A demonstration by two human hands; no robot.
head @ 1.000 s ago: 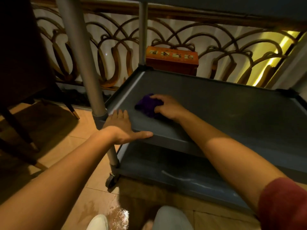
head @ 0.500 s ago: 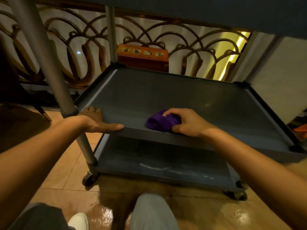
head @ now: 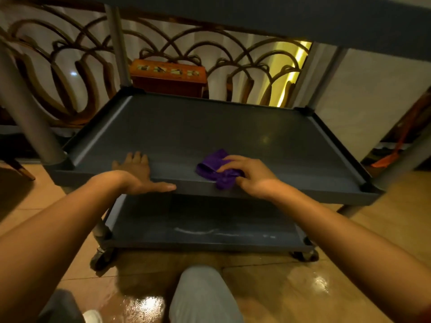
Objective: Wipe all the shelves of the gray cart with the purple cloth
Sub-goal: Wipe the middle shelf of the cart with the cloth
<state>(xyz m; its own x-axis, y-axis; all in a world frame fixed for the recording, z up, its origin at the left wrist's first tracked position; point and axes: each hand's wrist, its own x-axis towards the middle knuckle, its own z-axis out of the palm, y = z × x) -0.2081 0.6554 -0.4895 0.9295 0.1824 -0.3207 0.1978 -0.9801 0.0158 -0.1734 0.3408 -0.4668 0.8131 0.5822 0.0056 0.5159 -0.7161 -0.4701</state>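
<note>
The gray cart's middle shelf (head: 210,127) fills the centre of the head view, with the bottom shelf (head: 198,229) below it and the top shelf's underside (head: 279,17) above. A crumpled purple cloth (head: 213,167) lies at the middle shelf's front rim. My right hand (head: 250,174) lies on the cloth with its fingers curled over it, holding it against the shelf. My left hand (head: 137,174) rests on the front rim further left, fingers straight over the lip and thumb stretched along the outer edge.
Gray cart posts stand at the left (head: 25,113) and at the back (head: 117,45). An orange-brown box (head: 168,76) sits behind the cart before a curved metal railing (head: 70,66). White streaks mark the bottom shelf. My knee (head: 200,297) is on the glossy tiled floor.
My right hand has slid the purple cloth rightward along the front of the middle shelf. My left hand has moved right along the front rim. The camera has swung right.
</note>
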